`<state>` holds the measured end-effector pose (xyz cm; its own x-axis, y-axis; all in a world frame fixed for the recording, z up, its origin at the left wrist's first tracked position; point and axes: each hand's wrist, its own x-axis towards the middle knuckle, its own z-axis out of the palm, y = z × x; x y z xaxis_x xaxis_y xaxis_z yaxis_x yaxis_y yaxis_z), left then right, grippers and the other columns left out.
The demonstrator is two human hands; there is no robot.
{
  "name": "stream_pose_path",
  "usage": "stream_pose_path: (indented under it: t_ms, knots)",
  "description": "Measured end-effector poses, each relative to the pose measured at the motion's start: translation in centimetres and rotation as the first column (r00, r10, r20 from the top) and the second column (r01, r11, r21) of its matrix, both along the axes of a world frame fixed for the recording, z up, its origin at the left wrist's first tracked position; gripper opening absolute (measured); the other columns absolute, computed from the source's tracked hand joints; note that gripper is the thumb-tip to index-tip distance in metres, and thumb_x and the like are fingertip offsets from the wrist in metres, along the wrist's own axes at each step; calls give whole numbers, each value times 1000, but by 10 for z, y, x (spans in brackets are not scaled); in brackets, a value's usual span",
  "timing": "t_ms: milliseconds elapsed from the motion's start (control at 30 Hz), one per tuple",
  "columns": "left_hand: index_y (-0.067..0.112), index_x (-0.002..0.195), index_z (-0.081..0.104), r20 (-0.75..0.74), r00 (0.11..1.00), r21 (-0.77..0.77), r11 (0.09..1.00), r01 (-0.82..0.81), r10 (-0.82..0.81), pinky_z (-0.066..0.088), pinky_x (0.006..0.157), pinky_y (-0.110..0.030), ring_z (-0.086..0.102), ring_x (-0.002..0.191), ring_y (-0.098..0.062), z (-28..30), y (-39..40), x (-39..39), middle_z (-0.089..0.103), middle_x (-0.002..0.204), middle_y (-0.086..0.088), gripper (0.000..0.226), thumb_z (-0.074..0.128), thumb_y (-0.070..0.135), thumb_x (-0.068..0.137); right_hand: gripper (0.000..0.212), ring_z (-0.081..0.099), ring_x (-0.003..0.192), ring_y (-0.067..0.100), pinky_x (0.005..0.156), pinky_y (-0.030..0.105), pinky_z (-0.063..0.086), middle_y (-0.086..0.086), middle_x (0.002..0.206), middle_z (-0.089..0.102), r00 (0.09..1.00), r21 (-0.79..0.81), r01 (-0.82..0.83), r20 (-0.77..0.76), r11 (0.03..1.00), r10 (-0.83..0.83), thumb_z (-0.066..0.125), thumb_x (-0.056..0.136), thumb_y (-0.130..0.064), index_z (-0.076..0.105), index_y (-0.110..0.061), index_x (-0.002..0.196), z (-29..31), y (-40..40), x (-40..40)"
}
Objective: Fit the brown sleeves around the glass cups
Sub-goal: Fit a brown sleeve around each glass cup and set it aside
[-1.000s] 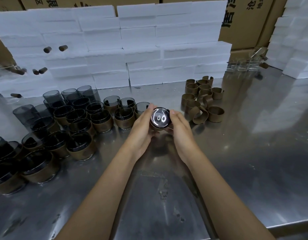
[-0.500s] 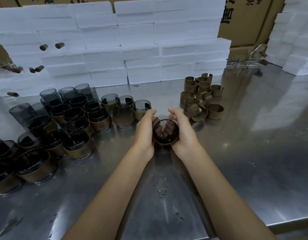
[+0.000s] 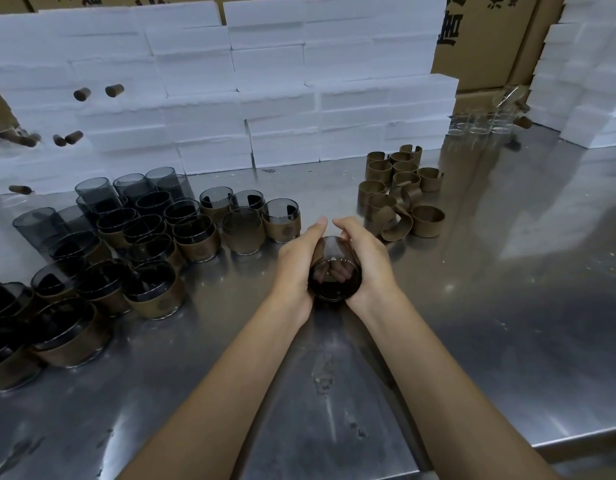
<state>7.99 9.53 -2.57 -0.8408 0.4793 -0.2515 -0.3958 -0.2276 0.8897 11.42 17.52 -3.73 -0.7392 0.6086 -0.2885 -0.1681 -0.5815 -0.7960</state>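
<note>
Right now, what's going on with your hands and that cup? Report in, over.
Left hand and right hand both grip one dark glass cup, mouth tilted toward camera. Sleeve on it: cannot tell. Loose brown sleeves wait behind. Nothing in the way.

A dark smoke-grey glass cup (image 3: 335, 278) is seen, with brown showing along its side, and the same smoky grey is carried by the glass cups (image 3: 133, 233), many banded in brown. The loose sleeves (image 3: 401, 195) are coloured an olive brown. A shiny silver-grey tabletop (image 3: 490, 306), white foam blocks (image 3: 230, 88) and tan cardboard boxes (image 3: 486, 39) printed with black characters are shown.
</note>
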Motion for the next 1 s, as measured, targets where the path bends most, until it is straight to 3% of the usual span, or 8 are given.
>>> stream_pose_path:
  t_ms: [200, 467, 567, 667, 733, 833, 933, 1000]
  knots:
    - [12, 75, 62, 7, 999, 22, 999, -41, 41, 53, 53, -20, 66, 53, -9, -2, 1, -1, 64, 54, 4, 28, 69, 28, 97, 34, 50, 60, 23, 59, 33, 44, 10, 69, 46, 1000, 11, -11, -5, 1000, 11, 72, 87, -14, 50, -14, 62, 1, -1, 1]
    - [15, 67, 62, -98, 995, -12, 1000, 10, -11, 52, 52, -19, 66, 53, -9, -6, -1, -5, 65, 55, 3, 36, 68, 34, 98, 37, 45, 59, 22, 58, 33, 42, 10, 70, 40, 999, 43, -34, -24, 998, 35, 71, 89, -18, 46, -16, 62, 5, 0, 6]
    - [13, 70, 70, -310, 947, -82, 994, 66, -88, 52, 70, -26, 66, 69, -14, -7, -5, -10, 66, 70, -3, 36, 68, 36, 98, 40, 46, 54, 16, 55, 28, 42, 2, 60, 42, 997, 155, 71, -39, 985, -66, 70, 90, -24, 48, -18, 58, 10, 4, 5]
    - [24, 96, 76, -510, 804, -264, 945, 193, -306, 50, 87, -29, 69, 99, -16, -7, -10, -9, 73, 97, 4, 35, 71, 56, 86, 42, 48, 47, 8, 49, 18, 42, -6, 51, 47, 978, 274, 207, -55, 939, -199, 68, 91, -28, 53, -20, 52, 13, 13, 8]
    - [34, 110, 72, -477, 776, -316, 904, 287, -413, 51, 74, -19, 71, 101, -8, -8, -10, -1, 75, 105, 9, 47, 76, 64, 74, 44, 49, 47, 7, 48, 15, 42, -4, 51, 49, 963, 345, 267, -70, 900, -260, 65, 91, -32, 55, -17, 52, 12, 20, 12]
    - [23, 124, 64, -332, 876, -170, 936, 308, -349, 54, 60, -25, 74, 84, -16, -10, -4, 3, 76, 108, -5, 68, 88, 45, 65, 45, 56, 53, 10, 52, 15, 46, 5, 58, 57, 955, 368, 297, -89, 881, -284, 60, 92, -37, 61, -15, 53, 13, 24, 17]
    - [2, 130, 54, -162, 961, 53, 970, 236, -225, 61, 80, -46, 72, 83, -27, -8, -2, 1, 73, 101, -16, 68, 83, 22, 71, 34, 68, 82, 10, 74, 22, 52, 4, 87, 75, 975, 271, 210, -136, 939, -178, 53, 98, -33, 76, -11, 85, 16, 22, 18]
    - [-1, 128, 55, -65, 982, 190, 964, 186, -176, 60, 83, -46, 71, 90, -29, -6, -5, -4, 66, 108, -20, 59, 77, 20, 78, 37, 65, 103, 18, 89, 35, 46, 6, 111, 73, 990, 207, 108, -113, 972, -86, 50, 98, -33, 72, -9, 116, 16, 21, 17]
